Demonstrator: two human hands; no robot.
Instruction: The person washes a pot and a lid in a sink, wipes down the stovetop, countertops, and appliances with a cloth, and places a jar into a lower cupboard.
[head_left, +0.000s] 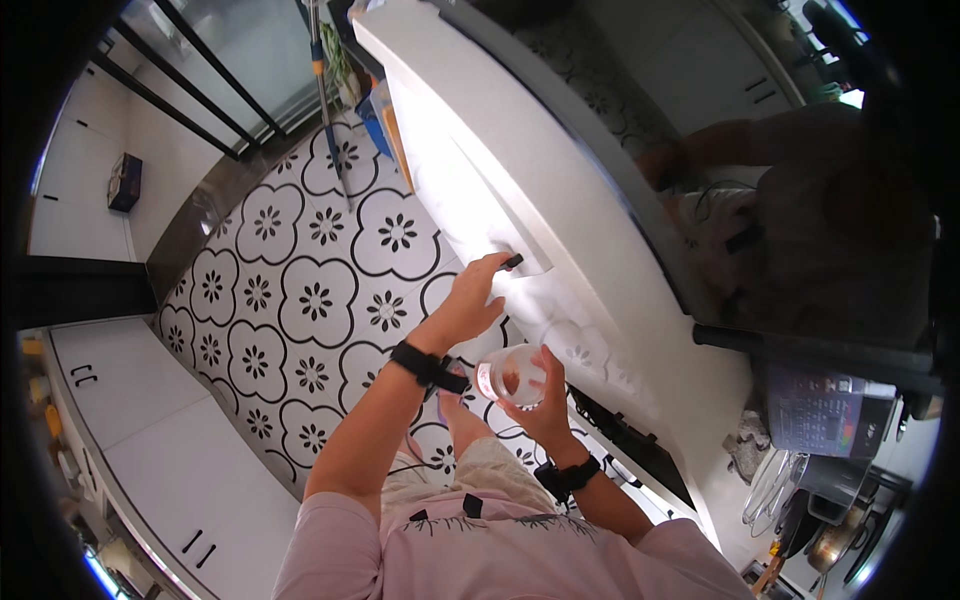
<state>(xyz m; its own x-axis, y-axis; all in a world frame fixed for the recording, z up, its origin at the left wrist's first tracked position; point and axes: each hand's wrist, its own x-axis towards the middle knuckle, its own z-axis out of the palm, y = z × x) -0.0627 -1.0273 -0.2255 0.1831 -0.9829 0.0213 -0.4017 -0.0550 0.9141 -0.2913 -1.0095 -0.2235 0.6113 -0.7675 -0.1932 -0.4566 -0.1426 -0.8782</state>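
My left hand (472, 296) has its fingertips on a small black handle (513, 262) on a bright white cabinet front (487, 225) below the counter. In my right hand (551, 409) is a clear jar (529, 367), held tilted in front of my body. A label with red printing (486, 381) is on the jar's side, and something reddish brown shows through its wall. The jar's far side is partly covered by my fingers. Both wrists wear black straps.
A pale countertop (555, 172) runs along the right, with a dark glossy panel (720, 187) above it. An appliance with a control panel (814, 416) stands near pans. White cabinets (150, 420) line the left. A pole (322, 90) leans over the patterned floor (315, 300).
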